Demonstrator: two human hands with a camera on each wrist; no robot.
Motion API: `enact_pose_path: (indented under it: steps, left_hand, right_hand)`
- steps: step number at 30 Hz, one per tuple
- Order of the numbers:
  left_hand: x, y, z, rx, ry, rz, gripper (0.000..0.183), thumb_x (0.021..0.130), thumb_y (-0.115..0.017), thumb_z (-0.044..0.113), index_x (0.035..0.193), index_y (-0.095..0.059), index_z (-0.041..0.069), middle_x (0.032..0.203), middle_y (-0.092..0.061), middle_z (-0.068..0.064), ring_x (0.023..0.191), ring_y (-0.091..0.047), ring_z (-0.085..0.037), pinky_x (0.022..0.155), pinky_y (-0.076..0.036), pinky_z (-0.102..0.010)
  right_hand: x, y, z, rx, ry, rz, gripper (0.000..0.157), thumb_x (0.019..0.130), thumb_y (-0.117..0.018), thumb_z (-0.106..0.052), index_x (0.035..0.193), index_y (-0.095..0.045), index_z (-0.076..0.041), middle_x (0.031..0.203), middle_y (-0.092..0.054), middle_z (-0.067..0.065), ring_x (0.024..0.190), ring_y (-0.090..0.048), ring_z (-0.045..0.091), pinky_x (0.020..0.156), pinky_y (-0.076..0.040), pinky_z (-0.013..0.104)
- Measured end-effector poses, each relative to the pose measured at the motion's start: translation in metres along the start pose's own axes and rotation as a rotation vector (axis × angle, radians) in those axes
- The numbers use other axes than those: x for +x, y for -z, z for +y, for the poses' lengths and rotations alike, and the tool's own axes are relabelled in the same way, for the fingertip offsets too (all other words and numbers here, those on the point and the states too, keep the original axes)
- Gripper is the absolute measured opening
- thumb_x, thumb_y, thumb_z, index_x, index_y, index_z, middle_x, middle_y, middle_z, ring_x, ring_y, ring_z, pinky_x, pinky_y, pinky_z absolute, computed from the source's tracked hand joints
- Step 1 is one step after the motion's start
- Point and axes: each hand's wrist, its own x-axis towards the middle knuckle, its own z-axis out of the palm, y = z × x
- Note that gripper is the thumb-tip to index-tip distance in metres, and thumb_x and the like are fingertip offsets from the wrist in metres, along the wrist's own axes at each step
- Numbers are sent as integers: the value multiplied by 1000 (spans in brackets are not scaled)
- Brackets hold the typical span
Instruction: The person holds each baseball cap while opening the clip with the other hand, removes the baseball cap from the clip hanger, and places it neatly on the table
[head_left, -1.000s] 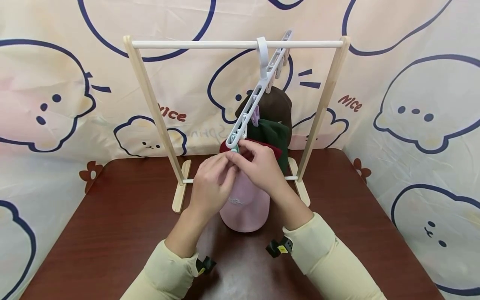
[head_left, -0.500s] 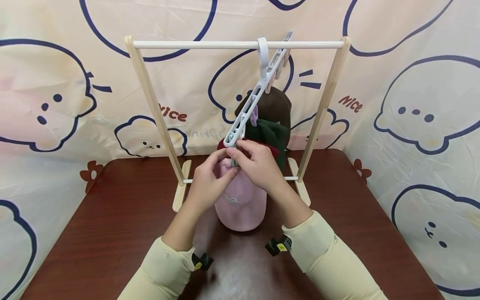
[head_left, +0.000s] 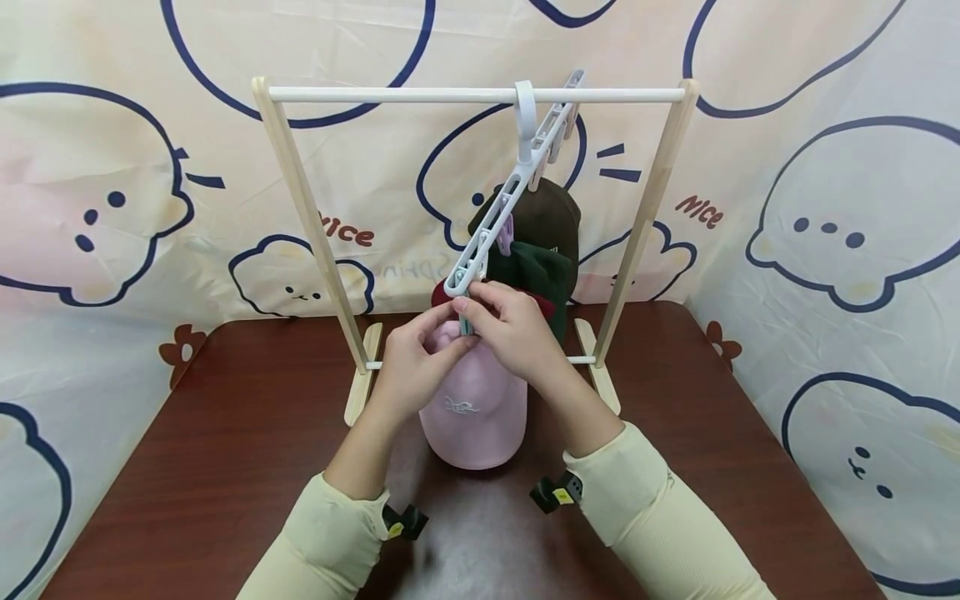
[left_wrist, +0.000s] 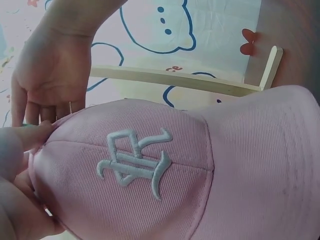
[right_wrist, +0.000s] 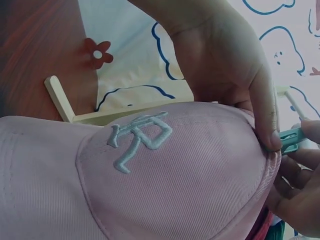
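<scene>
A pink baseball cap (head_left: 474, 421) with a pale embroidered letter (left_wrist: 135, 157) hangs brim down beneath the near end of a pale grey clip hanger (head_left: 487, 229). My left hand (head_left: 411, 367) grips the cap's back edge, its thumb lying on the fabric in the right wrist view. With thumb and fingers, my right hand (head_left: 513, 329) pinches a green clothespin (right_wrist: 291, 140) right at that edge. Behind the hands, a dark red item (head_left: 442, 292), a dark green cloth (head_left: 543, 271) and a brown cap (head_left: 551, 217) hang from the same hanger.
The hanger hooks over the white bar (head_left: 405, 95) of a wooden rack, whose feet (head_left: 363, 383) stand on the brown table (head_left: 225, 467). A purple clothespin (head_left: 506, 235) holds the green cloth. A cartoon-print curtain surrounds the table.
The pink cap and the hanger's near end have shifted slightly left. My left thumb and fingers have spread apart and lowered, so the green clothespin shows more. The right hand stays at the clothespin.
</scene>
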Motion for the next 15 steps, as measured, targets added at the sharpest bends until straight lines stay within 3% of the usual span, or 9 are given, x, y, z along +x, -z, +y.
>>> enact_pose_path:
  steps: [8,11,15]
  left_hand:
    - [-6,0,16,-19,-40,74,40,83,-77,4,122,-68,2,73,-61,-12,52,-41,-7,49,-36,-17]
    - [-5,0,7,-44,-29,84,41,82,-79,6,122,-68,5,86,-69,-11,59,-51,-6,55,-42,-14]
    - [-5,3,4,-102,-25,59,42,82,-80,12,123,-68,8,110,-72,-7,85,-66,-6,73,-53,-14]
  right_hand:
    - [3,-1,-6,32,-29,4,20,89,-74,-27,103,-68,-13,85,-66,2,75,-61,19,68,-55,34]
    - [5,-1,-7,34,-29,0,18,89,-74,-26,101,-70,-13,83,-68,1,74,-60,19,66,-54,33]
    - [7,-1,-6,46,-14,-22,16,92,-70,-24,101,-71,-11,78,-65,3,72,-57,19,62,-49,30]
